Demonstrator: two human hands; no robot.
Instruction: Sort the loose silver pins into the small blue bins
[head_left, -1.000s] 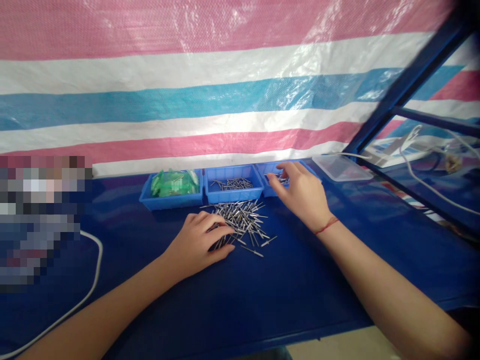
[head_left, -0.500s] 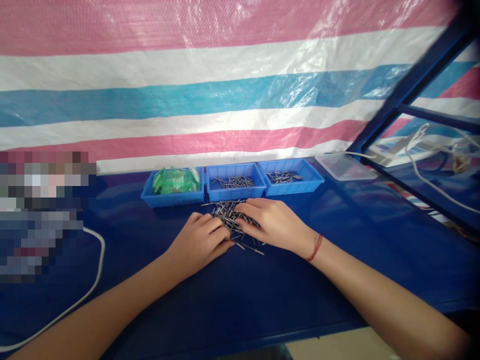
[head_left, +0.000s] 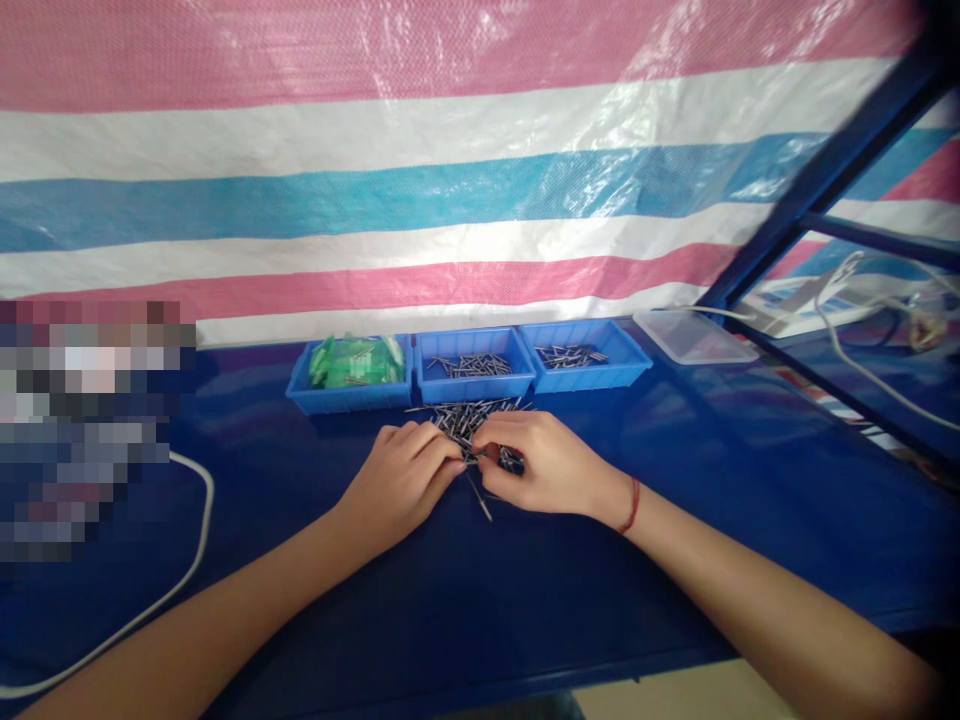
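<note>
A pile of thin metal blind rivets (head_left: 466,416) with long pins lies on the dark blue table (head_left: 450,610), in front of three blue bins. At the pile's left edge is my left hand (head_left: 401,470), its thumb and index finger pinched on rivets at the near side; the fingertips partly hide them. Close against it from the right, my right hand (head_left: 551,460) pinches a rivet between thumb and index finger, hardly visible. One loose rivet (head_left: 481,498) points toward me just below the fingertips. More rivets show under my right hand.
Green plastic packets (head_left: 356,362) fill the left blue bin (head_left: 349,400). Rivets lie in the middle bin (head_left: 480,385) and the right bin (head_left: 596,376). A clear plastic lid (head_left: 694,338) rests at the back right. A white cable (head_left: 202,540) curves on the left; a blue frame (head_left: 817,190) stands right.
My right hand has drawn back toward me from over the pile and closed into a pinch beside my left hand. Loose rivets at the near edge have shifted; my left hand barely moved.
</note>
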